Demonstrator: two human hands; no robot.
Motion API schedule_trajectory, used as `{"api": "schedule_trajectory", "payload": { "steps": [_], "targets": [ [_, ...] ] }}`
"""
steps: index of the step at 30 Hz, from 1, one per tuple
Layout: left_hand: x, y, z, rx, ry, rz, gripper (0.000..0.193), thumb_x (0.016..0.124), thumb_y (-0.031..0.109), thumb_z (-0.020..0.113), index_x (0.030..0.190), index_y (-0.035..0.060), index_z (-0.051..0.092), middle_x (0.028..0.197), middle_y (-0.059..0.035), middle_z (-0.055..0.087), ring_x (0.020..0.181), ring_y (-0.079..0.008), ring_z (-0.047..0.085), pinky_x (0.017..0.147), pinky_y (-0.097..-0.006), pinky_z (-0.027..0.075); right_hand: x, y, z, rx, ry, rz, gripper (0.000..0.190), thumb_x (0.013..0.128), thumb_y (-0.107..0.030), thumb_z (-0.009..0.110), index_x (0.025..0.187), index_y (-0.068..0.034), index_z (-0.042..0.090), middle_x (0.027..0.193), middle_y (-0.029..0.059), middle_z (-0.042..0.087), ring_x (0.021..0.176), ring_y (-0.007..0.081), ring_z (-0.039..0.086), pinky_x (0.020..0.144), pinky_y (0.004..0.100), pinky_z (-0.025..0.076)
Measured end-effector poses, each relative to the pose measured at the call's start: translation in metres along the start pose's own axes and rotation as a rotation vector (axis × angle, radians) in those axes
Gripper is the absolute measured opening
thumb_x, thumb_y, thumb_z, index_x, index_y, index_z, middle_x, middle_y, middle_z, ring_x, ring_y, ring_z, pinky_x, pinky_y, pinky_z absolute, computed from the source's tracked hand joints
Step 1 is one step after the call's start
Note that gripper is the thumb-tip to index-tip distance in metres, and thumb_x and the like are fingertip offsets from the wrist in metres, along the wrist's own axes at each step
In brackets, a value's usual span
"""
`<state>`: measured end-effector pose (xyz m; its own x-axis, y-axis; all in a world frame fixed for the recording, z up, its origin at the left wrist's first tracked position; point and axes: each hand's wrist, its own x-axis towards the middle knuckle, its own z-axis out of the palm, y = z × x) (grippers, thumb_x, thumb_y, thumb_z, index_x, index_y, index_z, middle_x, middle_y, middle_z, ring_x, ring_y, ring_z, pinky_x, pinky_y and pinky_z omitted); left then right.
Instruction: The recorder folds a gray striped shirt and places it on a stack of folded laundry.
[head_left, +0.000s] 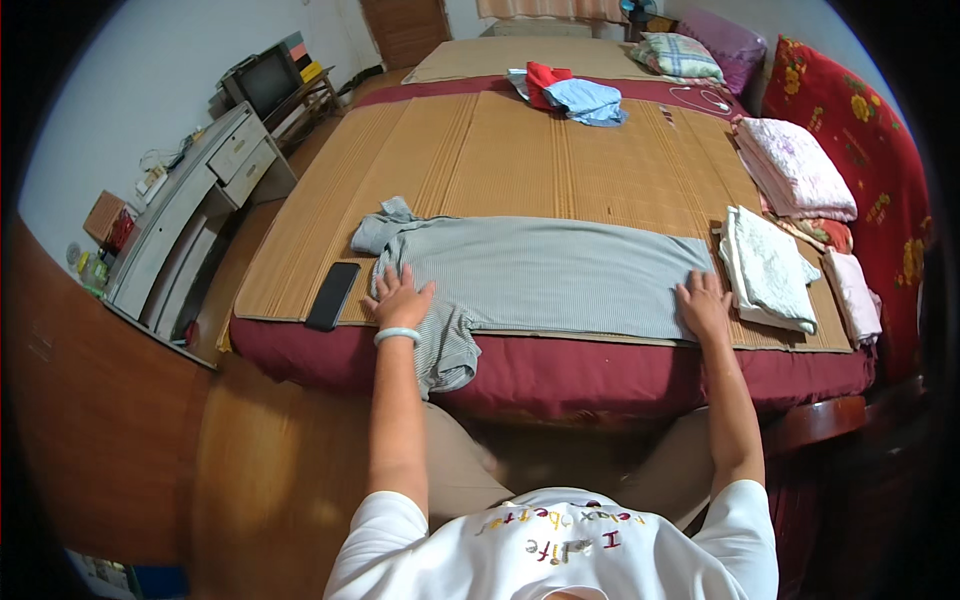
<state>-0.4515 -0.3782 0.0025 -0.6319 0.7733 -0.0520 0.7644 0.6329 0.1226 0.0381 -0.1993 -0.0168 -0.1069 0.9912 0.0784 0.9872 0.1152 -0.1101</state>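
Observation:
A grey striped short-sleeved shirt (555, 274) lies stretched sideways along the near edge of a bed covered with a bamboo mat (495, 165). My left hand (401, 298) rests flat, fingers spread, on the shirt's collar end. One sleeve hangs over the bed's edge beside my left wrist, which wears a pale bangle (397, 335). At the hem end, my right hand (703, 304) presses down on the fabric with its fingers apart. Left of the collar lies a black smartphone (332, 296). Just right of my right hand is a folded white garment (772, 270).
A folded pink quilt (799, 169) and a pale pink folded cloth (853, 296) line the right side, before a red floral headboard cover (847, 142). Crumpled red and blue clothes (585, 101) lie farther back. A grey desk (176, 217) and a television (266, 81) stand left.

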Motion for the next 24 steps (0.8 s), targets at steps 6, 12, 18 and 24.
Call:
{"api": "schedule_trajectory", "payload": {
  "steps": [6,12,18,24],
  "targets": [
    [-0.029,0.075,0.002,-0.088,0.113,0.302,0.076,0.094,0.053,0.048,0.153,0.0128,0.024,0.16,-0.0191,0.017,0.149,-0.0376,0.009,0.116,-0.0609,0.006,-0.04,-0.086,0.013,0.282,-0.013,-0.509,0.059,0.094,-0.046,0.05,0.14,-0.009,0.046,0.15,0.019,0.037,0.142,0.0345,0.03,0.113,0.0607,0.019],
    [-0.06,0.122,0.022,-0.002,-0.032,0.611,0.074,0.094,0.053,0.049,0.153,0.014,0.027,0.159,-0.0167,0.021,0.148,-0.0353,0.015,0.116,-0.0581,0.01,-0.05,-0.105,0.026,0.237,-0.009,-0.703,0.067,0.096,-0.053,0.042,0.148,-0.012,0.037,0.156,0.0172,0.029,0.145,0.0322,0.025,0.116,0.0567,0.017],
    [-0.043,0.098,0.016,0.063,-0.099,0.489,0.075,0.094,0.052,0.046,0.154,0.0126,0.025,0.161,-0.0147,0.016,0.149,-0.0345,0.012,0.117,-0.0544,0.01,-0.007,-0.019,0.018,0.066,0.019,-0.256,0.072,0.096,-0.059,0.035,0.15,-0.012,0.032,0.157,0.016,0.028,0.147,0.0302,0.022,0.117,0.0571,0.014],
    [-0.044,0.088,0.008,0.058,-0.082,0.421,0.078,0.093,0.057,0.046,0.153,0.0108,0.027,0.161,-0.0163,0.017,0.148,-0.0379,0.01,0.117,-0.055,0.008,0.012,0.064,-0.015,0.288,0.046,-0.069,0.049,0.091,-0.042,0.06,0.12,-0.003,0.061,0.128,0.0173,0.058,0.115,0.033,0.058,0.094,0.041,0.048]
  ]
}}
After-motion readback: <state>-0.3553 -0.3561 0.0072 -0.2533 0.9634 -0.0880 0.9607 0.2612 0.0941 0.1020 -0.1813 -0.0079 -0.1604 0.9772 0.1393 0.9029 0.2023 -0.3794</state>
